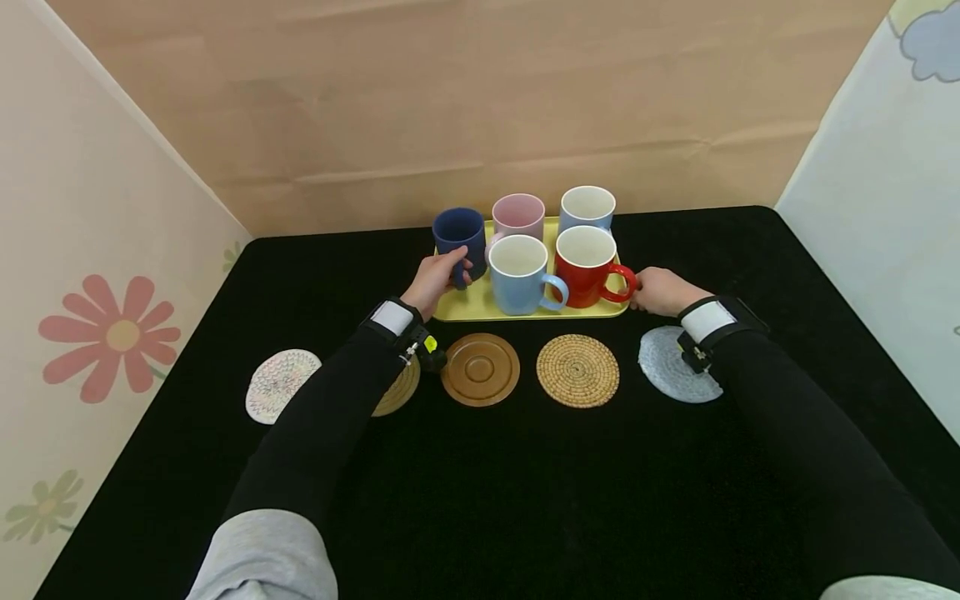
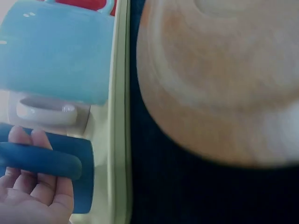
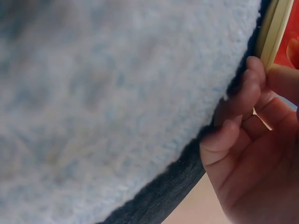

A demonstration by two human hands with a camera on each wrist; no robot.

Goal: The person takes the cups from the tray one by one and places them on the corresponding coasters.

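My left hand [image 1: 435,282] grips the handle [image 2: 42,161] of the dark blue mug [image 1: 459,233], which stands upright at the left end of a yellow tray [image 1: 480,312]. At the tray's right end, my right hand [image 1: 663,292] has its curled fingers on the handle of the red mug [image 1: 581,279]; in the right wrist view only a sliver of that mug shows at the edge. Between the two hands stands a light blue mug [image 1: 517,283], handle to the right. Behind it are a pink mug [image 1: 517,215] and a pale blue mug with a white inside [image 1: 587,208].
In front of the tray lies a row of round mats: a speckled white one [image 1: 279,385], a straw one [image 1: 399,392] partly under my left arm, a brown wooden one [image 1: 480,369], a woven one [image 1: 577,371] and a grey-blue one [image 1: 667,367]. A brown paper wall [image 1: 480,108] rises behind.
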